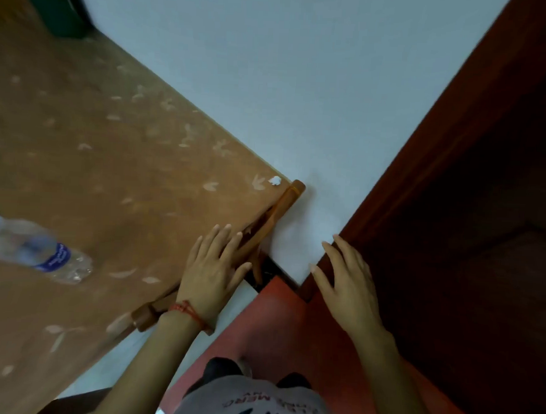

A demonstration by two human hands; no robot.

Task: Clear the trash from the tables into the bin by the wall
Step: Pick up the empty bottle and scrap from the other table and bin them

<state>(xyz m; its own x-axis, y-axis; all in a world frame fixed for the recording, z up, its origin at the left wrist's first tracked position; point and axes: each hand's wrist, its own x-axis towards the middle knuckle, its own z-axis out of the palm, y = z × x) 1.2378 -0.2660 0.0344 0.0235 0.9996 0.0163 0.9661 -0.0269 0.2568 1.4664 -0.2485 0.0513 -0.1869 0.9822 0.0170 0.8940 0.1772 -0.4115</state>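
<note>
Partly cropped, blurred bottle (36, 252) leftward.

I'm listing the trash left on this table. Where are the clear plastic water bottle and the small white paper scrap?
Clear plastic water bottle (38, 250): head view, on its blue-labelled body, lying on its side.
Small white paper scrap (275, 180): head view, on its middle, near the table's corner.

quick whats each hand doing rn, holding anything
Left hand: open, fingers straight, over the table edge, holding nothing.
Right hand: open, fingers spread, holding nothing.
</note>
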